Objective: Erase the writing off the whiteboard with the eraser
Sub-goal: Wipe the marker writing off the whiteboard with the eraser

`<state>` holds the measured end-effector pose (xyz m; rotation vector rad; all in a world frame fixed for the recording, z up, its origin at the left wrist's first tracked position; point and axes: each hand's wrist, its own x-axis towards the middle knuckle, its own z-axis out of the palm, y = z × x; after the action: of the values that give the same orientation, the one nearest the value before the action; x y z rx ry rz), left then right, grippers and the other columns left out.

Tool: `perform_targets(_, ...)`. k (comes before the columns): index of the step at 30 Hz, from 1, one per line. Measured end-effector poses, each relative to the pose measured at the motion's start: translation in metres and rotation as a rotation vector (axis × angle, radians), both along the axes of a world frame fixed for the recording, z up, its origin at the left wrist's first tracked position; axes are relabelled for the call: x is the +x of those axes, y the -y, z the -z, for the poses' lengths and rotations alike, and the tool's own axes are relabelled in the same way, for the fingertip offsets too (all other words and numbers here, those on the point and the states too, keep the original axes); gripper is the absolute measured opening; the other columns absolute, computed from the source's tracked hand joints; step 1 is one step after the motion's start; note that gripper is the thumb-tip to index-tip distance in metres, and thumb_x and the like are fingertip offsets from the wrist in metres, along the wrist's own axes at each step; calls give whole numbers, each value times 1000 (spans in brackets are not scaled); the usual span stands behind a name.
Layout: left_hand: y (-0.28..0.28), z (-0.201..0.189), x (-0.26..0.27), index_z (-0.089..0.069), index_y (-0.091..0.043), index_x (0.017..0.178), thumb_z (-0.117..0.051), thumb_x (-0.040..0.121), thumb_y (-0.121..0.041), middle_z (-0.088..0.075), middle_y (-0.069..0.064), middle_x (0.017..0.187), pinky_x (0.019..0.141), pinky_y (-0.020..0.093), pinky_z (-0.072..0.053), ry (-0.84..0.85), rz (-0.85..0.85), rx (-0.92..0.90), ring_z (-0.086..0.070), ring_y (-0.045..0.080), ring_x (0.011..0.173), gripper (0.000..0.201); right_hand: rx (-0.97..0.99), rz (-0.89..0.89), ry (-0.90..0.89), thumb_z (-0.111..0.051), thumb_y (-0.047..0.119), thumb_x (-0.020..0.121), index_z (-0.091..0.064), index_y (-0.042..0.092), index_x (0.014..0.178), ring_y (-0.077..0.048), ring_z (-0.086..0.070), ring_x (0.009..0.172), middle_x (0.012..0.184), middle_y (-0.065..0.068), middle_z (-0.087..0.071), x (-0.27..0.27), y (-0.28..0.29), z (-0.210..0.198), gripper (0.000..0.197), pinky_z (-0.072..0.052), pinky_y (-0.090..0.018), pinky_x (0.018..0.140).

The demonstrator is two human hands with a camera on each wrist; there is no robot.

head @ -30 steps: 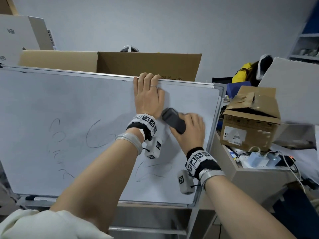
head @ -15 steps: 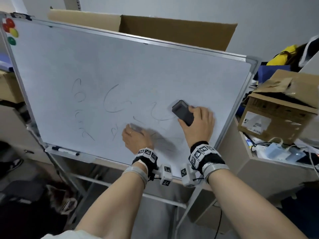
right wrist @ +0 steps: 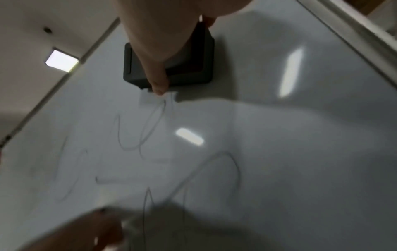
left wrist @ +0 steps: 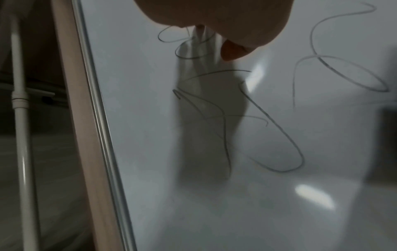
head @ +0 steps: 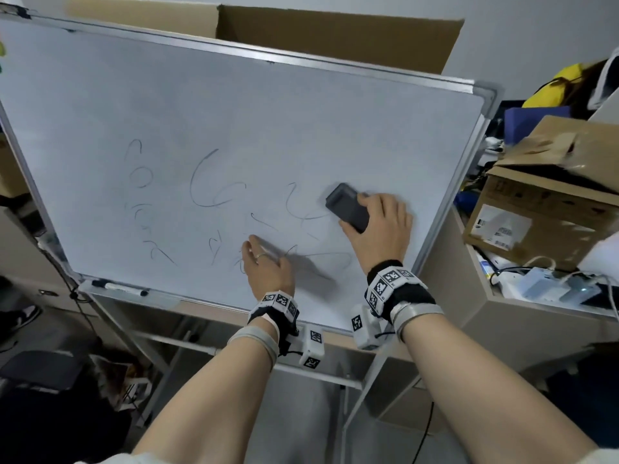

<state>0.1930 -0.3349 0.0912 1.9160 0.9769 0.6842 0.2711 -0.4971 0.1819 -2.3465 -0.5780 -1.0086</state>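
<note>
Cluttered room; whiteboard (head: 234, 112) scribbled, cardboard box (head: 335, 38) behind.

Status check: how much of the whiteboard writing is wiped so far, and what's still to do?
Barely started. The right hand grips the eraser flat on the whiteboard, at the right edge of the writing. The left hand presses the board's lower part. The scribbles to the left of the eraser and below it are all left to wipe.

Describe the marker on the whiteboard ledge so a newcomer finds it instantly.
Start at the large white aluminium-framed whiteboard and drop to its bottom-left corner. On the narrow ledge there lies a slim white marker with black ends, flat and alone, far left of both hands.
</note>
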Motion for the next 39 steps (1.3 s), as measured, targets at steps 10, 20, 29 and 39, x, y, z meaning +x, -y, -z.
perform_targets(10, -4, 5, 7, -11, -19, 157, -56, 87, -26, -14, 3, 160, 103, 40, -44, 20, -51, 53, -22, 24, 145, 84, 63, 41, 103, -79, 37, 71, -63, 19, 107, -29, -50, 97, 106, -5, -60, 8, -13, 1, 43, -36, -38, 82)
perform_targets(20, -2, 3, 4, -8, -22, 157, -56, 87, -24, -13, -2, 160, 97, 40, -49, -18, -47, 73, -20, 19, 146, 85, 99, 77, 96, -79, 43, 70, -65, 18, 103, -27, -50, 97, 104, -5, -61, 9, -16, -6, 44, -32, -37, 81)
perform_targets(29, -5, 4, 0, -9, -24, 157, -58, 86, -24, -12, -4, 160, 90, 37, -49, -21, -28, 68, -22, 20, 145, 86, -166, -61, -142, -88, 37, 64, -62, 21, 103, -28, -51, 94, 106, -3, -61, -17, -7, 55, 50, -40, -41, 78)
perform_targets(39, -12, 32, -20, -32, -4, 149, -52, 90, -22, -31, 12, 154, 115, 43, -32, -7, -214, 132, -39, 30, 139, 65, 14, -5, -63, -85, 35, 66, -62, 19, 106, -30, -49, 98, 108, -6, -58, -7, -9, 33, 49, -38, -40, 83)
